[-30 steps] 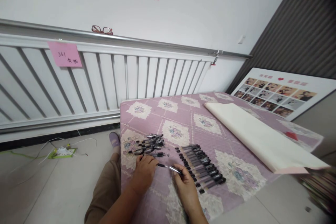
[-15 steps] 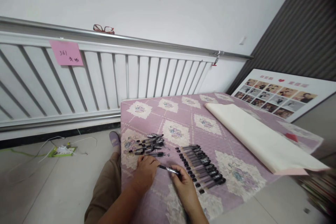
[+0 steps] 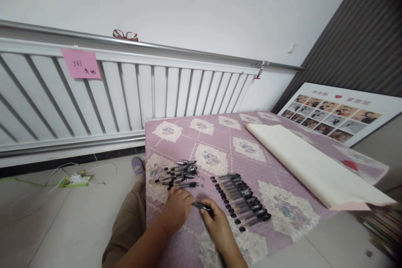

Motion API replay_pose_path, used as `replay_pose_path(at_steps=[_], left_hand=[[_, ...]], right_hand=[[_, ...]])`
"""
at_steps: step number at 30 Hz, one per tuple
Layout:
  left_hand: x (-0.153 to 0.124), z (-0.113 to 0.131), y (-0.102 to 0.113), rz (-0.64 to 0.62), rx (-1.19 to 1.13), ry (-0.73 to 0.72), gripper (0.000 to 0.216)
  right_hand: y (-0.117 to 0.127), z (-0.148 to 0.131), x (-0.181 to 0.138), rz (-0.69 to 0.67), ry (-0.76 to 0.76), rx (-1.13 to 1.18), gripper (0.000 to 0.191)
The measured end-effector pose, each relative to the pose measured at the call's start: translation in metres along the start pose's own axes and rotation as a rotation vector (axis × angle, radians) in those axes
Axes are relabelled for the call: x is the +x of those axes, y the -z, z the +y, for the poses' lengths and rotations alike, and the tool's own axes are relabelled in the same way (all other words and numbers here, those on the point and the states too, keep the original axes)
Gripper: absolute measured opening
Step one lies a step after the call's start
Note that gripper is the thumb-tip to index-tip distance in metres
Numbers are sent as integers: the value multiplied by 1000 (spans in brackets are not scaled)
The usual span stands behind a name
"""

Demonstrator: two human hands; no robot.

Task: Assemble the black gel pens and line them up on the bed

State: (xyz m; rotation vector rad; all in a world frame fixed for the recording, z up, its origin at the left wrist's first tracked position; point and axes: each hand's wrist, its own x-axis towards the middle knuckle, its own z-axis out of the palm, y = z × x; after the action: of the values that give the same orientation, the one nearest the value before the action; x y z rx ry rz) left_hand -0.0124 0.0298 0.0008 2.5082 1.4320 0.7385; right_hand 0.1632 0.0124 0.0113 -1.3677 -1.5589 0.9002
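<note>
A black pen [image 3: 202, 206] lies between my two hands, just above the patterned cover. My left hand [image 3: 176, 210] is closed on its left end, with the fingertips hiding the tip. Thumb and fingers of my right hand [image 3: 216, 222] pinch the other end. Beyond my left hand is a loose pile of pens [image 3: 183, 172], dark and silver, pointing mostly sideways. To the right of my right hand, several black-capped pens [image 3: 241, 197] lie side by side in a slanting row.
The purple flowered cover [image 3: 220, 134] drapes the surface. A cream folded sheet [image 3: 301, 163] lies at the right, near a photo board [image 3: 333, 113]. A white radiator [image 3: 182, 92] stands behind, with glasses [image 3: 125, 34] on its pipe. A power strip [image 3: 75, 181] sits on the floor.
My hands have drawn closer together along the pen, and less of it shows between them; its silver part is no longer visible. The pile and the row look unchanged.
</note>
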Motion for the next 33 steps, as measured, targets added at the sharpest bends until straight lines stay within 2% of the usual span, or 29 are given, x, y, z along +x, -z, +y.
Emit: replay_pose_path(at_steps=[6, 14, 22, 29, 33], left_hand=[[-2, 3, 5, 61, 28, 73, 22], [1, -6, -4, -77, 42, 28, 13], [1, -9, -7, -104, -15, 5, 15], [-1, -5, -4, -90, -22, 11, 15], [-6, 1, -4, -22, -31, -26, 20]], right_hand=[[5, 5, 1, 83, -19, 45, 24], [9, 7, 5, 50, -79, 68, 24], [11, 3, 5, 15, -78, 69, 23], [11, 1, 2, -30, -67, 54, 20], [8, 6, -1, 41, -83, 120, 25]])
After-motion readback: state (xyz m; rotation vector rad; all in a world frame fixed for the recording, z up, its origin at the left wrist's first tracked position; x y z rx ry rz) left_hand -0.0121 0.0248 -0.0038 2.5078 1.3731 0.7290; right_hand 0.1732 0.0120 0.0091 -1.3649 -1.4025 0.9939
